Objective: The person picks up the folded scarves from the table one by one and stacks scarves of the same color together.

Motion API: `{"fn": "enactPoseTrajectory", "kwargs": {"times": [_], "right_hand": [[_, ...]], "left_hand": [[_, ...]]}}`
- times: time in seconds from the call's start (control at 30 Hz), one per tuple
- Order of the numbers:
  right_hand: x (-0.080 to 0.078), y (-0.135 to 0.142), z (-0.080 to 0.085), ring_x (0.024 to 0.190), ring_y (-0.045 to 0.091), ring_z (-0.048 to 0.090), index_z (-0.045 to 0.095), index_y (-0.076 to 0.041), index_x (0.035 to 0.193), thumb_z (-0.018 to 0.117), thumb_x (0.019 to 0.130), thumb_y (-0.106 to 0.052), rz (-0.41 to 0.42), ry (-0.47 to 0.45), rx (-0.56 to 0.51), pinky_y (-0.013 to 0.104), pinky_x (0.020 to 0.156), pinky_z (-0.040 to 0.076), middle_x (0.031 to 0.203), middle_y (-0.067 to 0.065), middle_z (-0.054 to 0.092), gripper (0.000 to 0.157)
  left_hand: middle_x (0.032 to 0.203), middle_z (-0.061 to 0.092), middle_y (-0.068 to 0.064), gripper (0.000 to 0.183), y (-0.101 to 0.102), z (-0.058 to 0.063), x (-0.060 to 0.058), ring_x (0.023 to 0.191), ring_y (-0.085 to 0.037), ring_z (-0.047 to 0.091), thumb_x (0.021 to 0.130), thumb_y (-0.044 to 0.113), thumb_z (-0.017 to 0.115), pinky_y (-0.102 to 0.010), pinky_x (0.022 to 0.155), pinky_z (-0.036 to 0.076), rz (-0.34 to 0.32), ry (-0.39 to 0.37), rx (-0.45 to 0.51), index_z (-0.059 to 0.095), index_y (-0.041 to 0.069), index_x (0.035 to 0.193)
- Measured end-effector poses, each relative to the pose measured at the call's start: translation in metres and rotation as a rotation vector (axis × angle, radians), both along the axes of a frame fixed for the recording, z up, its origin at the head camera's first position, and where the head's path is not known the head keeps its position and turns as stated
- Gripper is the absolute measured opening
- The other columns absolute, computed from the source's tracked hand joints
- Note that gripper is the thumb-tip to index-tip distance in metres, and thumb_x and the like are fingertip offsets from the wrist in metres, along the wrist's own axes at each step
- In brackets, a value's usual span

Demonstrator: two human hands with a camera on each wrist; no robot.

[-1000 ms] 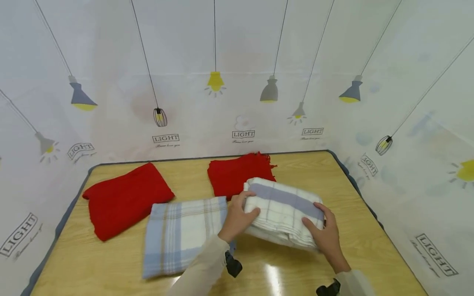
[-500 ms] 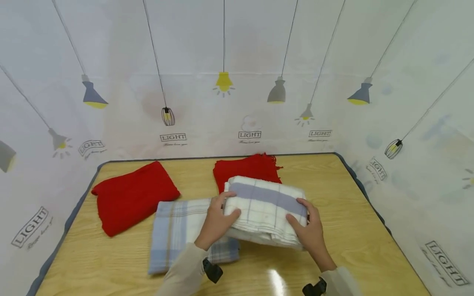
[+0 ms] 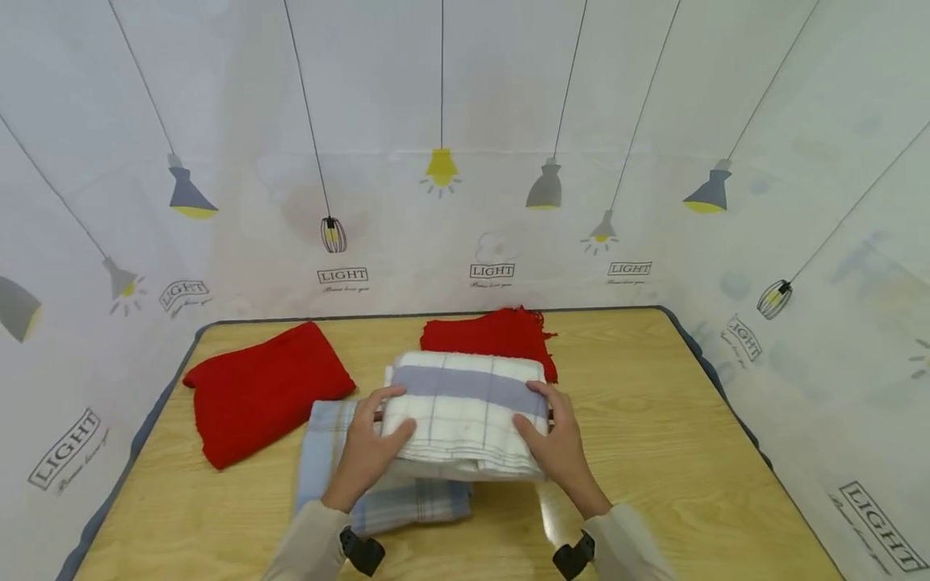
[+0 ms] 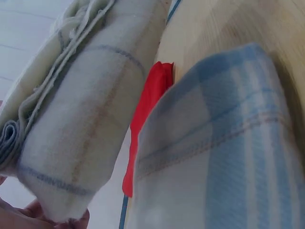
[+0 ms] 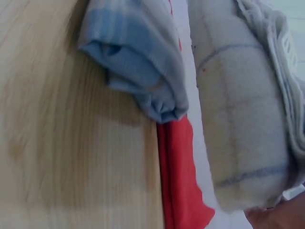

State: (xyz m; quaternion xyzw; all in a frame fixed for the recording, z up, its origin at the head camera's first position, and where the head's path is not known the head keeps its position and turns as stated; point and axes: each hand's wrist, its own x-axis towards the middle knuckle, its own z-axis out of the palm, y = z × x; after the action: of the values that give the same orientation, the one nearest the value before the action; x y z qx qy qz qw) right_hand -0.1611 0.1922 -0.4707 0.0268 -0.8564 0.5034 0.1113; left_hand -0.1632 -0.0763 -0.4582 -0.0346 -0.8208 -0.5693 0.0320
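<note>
Between both hands hangs a thick folded white cloth (image 3: pixel 465 415) with a lavender stripe and thin check lines, perhaps a scarf or blanket. My left hand (image 3: pixel 370 444) grips its left end, thumb on top; my right hand (image 3: pixel 559 444) grips the right end the same way. In the left wrist view the white cloth (image 4: pixel 90 100) is off the table, above a folded blue-and-white plaid cloth (image 4: pixel 224 143). The right wrist view also shows a gap between the white cloth (image 5: pixel 243 105) and the plaid cloth (image 5: pixel 138 52). Part of the plaid cloth is hidden in the head view.
A folded red cloth (image 3: pixel 269 395) lies at the left of the wooden table (image 3: pixel 654 452). Another red cloth (image 3: pixel 487 332), with fringe, lies at the back middle. A printed white curtain (image 3: pixel 392 226) surrounds the table's back and sides.
Both hands have carried the white cloth leftward, from right of the plaid cloth to over its right part. The other cloths stay put; the head view has shifted slightly.
</note>
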Motion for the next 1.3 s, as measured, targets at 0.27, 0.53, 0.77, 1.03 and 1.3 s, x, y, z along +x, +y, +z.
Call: {"fn": "enactPoseTrajectory", "kwargs": {"times": [0.27,0.53,0.77,1.03,1.3], "right_hand": [[-0.005,-0.026,0.012,0.099,0.023,0.047,0.052,-0.013,0.131,0.067,0.085,-0.013,0.066,0.041,-0.024,0.03,0.078,0.044,0.126,0.013,0.047,0.049],[-0.014,-0.053,0.019,0.105,0.023,0.047,0.054,-0.013,0.128,0.066,0.085,-0.015,0.114,0.079,-0.026,0.034,0.082,0.042,0.126,0.012,0.049,0.045],[-0.019,-0.074,0.01,0.108,0.022,0.047,0.054,-0.015,0.128,0.066,0.084,-0.015,0.142,0.036,-0.041,0.036,0.088,0.041,0.126,0.01,0.049,0.045],[-0.016,-0.09,0.001,0.104,0.022,0.046,0.054,-0.017,0.128,0.066,0.085,-0.018,0.168,-0.008,-0.035,0.035,0.085,0.041,0.126,0.009,0.049,0.045],[-0.011,-0.099,-0.012,0.107,0.023,0.049,0.055,-0.015,0.127,0.067,0.084,-0.015,0.172,-0.034,-0.031,0.038,0.089,0.042,0.124,0.01,0.049,0.045]], "left_hand": [[0.136,0.043,-0.014,0.046,-0.028,0.009,0.007,0.115,-0.031,0.046,0.087,0.018,0.066,-0.045,0.093,0.038,0.029,0.009,-0.032,0.052,0.013,0.131],[0.135,0.04,-0.015,0.047,-0.053,0.016,0.014,0.115,-0.032,0.043,0.088,0.02,0.064,-0.047,0.093,0.037,0.089,-0.046,-0.059,0.05,0.014,0.132],[0.134,0.041,-0.015,0.047,-0.07,0.011,0.021,0.112,-0.031,0.043,0.088,0.02,0.064,-0.045,0.092,0.038,0.138,-0.064,-0.08,0.049,0.013,0.132],[0.137,0.039,-0.017,0.048,-0.087,0.0,0.027,0.111,-0.03,0.046,0.088,0.017,0.064,-0.038,0.088,0.04,0.17,-0.098,-0.056,0.049,0.011,0.132],[0.136,0.042,-0.018,0.047,-0.096,-0.022,0.032,0.108,-0.033,0.05,0.087,0.015,0.066,-0.029,0.078,0.045,0.176,-0.095,-0.034,0.05,0.007,0.131]]}}
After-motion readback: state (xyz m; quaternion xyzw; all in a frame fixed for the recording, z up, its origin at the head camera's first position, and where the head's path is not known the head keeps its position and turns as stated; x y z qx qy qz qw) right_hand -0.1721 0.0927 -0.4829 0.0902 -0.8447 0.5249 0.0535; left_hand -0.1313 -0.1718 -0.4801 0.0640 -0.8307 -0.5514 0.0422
